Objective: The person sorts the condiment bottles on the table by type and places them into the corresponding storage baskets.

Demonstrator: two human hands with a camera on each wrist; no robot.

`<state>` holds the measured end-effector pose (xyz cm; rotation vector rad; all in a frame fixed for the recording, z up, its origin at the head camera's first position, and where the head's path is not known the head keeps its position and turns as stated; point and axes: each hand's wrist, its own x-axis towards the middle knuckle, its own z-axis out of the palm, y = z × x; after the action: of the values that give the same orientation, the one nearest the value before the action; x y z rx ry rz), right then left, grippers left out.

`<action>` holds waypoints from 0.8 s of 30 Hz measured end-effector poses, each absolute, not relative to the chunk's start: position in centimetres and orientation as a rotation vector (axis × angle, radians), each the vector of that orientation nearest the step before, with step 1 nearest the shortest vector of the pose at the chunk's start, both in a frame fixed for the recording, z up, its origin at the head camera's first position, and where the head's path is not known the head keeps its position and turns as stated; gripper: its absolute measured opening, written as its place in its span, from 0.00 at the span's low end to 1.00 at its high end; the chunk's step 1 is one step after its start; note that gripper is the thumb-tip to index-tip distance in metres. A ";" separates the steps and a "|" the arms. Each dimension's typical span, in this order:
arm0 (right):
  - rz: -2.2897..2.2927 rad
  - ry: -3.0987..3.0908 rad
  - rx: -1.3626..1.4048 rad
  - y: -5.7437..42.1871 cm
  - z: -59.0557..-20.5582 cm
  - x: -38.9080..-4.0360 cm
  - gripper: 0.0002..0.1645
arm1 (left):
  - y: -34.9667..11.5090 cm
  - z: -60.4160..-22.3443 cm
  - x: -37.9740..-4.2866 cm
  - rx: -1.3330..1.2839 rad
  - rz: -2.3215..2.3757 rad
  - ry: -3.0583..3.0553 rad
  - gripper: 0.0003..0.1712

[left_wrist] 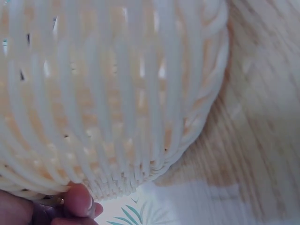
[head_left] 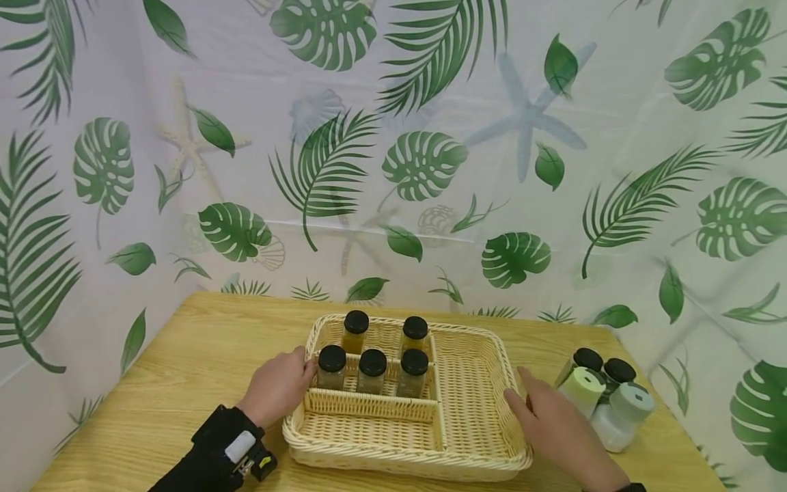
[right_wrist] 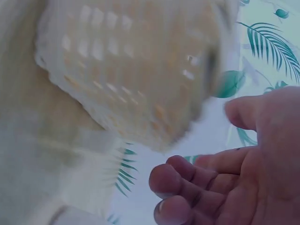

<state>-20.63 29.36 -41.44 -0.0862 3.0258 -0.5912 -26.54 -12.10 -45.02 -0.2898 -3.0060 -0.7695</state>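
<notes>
A woven cream basket (head_left: 473, 383) with dividers sits on the wooden table. Two black-lidded jars (head_left: 415, 331) stand in its back left compartment, and three more black-lidded jars (head_left: 371, 372) stand in a row in the middle left one. The front left compartment and the long right one show bare weave. My left hand (head_left: 279, 386) grips the basket's left rim, its fingertips (left_wrist: 78, 200) at the wicker edge in the left wrist view. By the right rim is my right hand (head_left: 556, 424); the right wrist view shows its fingers (right_wrist: 166, 180) loosely bent, apart from the wicker.
Right of the basket, beyond my right hand, several containers stand close together: black-lidded jars (head_left: 619, 370), one with a pale green lid (head_left: 584, 384) and a white one with a grey-green lid (head_left: 615, 424). A leaf-patterned cloth (head_left: 430, 205) hangs behind the table (head_left: 215, 342).
</notes>
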 end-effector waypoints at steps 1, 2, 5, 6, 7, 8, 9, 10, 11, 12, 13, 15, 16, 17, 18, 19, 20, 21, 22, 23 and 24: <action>-0.582 3.025 -0.075 29.4 -41.0 -20.8 0.46 | -12.1 -45.1 -26.6 -0.288 -0.766 -3.005 0.13; -0.562 3.040 -0.083 29.5 -40.7 -20.8 0.44 | -12.1 -45.1 -26.6 -0.283 -0.765 -3.007 0.14; -0.511 3.097 -0.137 29.9 -39.7 -21.2 0.37 | -12.1 -45.2 -26.6 -0.282 -0.770 -3.004 0.13; -0.496 3.124 -0.155 30.0 -39.3 -21.3 0.35 | -12.1 -45.2 -26.6 -0.282 -0.770 -3.004 0.13; -0.479 3.148 -0.168 30.2 -39.0 -21.5 0.34 | -12.2 -45.2 -26.6 -0.281 -0.772 -3.005 0.13; -0.457 3.179 -0.189 30.3 -38.7 -21.6 0.33 | -12.2 -45.3 -26.6 -0.281 -0.772 -3.006 0.13; -0.438 3.206 -0.202 30.5 -38.4 -21.7 0.32 | -12.2 -45.3 -26.6 -0.280 -0.771 -3.008 0.13; -0.423 3.230 -0.211 30.7 -38.0 -21.9 0.32 | -12.2 -45.3 -26.6 -0.280 -0.771 -3.007 0.13; -0.401 3.255 -0.222 30.9 -37.7 -22.0 0.31 | -12.2 -45.3 -26.6 -0.279 -0.769 -3.008 0.13; -0.388 3.272 -0.229 31.1 -37.4 -22.2 0.31 | -12.2 -45.3 -26.6 -0.279 -0.768 -3.008 0.13; -0.373 3.283 -0.237 31.4 -37.1 -22.4 0.30 | -12.2 -45.3 -26.6 -0.280 -0.770 -3.006 0.13; -0.348 3.304 -0.250 32.0 -36.5 -22.8 0.30 | -12.2 -45.3 -26.6 -0.287 -0.768 -3.003 0.13; -0.329 3.316 -0.266 32.4 -36.2 -23.1 0.30 | -12.2 -45.3 -26.6 -0.290 -0.769 -3.000 0.13; -0.300 3.323 -0.277 32.8 -35.9 -23.4 0.30 | -12.1 -45.3 -26.6 -0.293 -0.774 -2.998 0.13; -0.270 3.327 -0.284 33.2 -35.6 -23.7 0.29 | -12.1 -45.3 -26.6 -0.295 -0.780 -2.997 0.13; -0.235 3.332 -0.289 33.6 -35.3 -24.0 0.29 | -12.1 -45.3 -26.6 -0.297 -0.785 -2.996 0.13; -0.198 3.331 -0.293 34.0 -35.1 -24.3 0.29 | -12.1 -45.3 -26.6 -0.298 -0.788 -2.996 0.13; -0.159 3.328 -0.299 34.4 -34.9 -24.7 0.29 | -12.1 -45.4 -26.6 -0.295 -0.795 -2.996 0.13; -0.125 3.326 -0.306 34.8 -34.8 -25.0 0.29 | -12.1 -45.4 -26.6 -0.292 -0.799 -2.996 0.13; -0.091 3.317 -0.305 35.2 -34.7 -25.4 0.29 | -12.2 -45.4 -26.6 -0.289 -0.802 -2.996 0.13; -0.065 3.306 -0.305 35.5 -34.7 -25.7 0.29 | -12.2 -45.4 -26.6 -0.286 -0.805 -2.996 0.13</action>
<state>-25.69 35.54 -34.69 -0.3050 3.3059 -0.0652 -26.57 -12.18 -45.43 -0.2860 -2.9962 -0.8052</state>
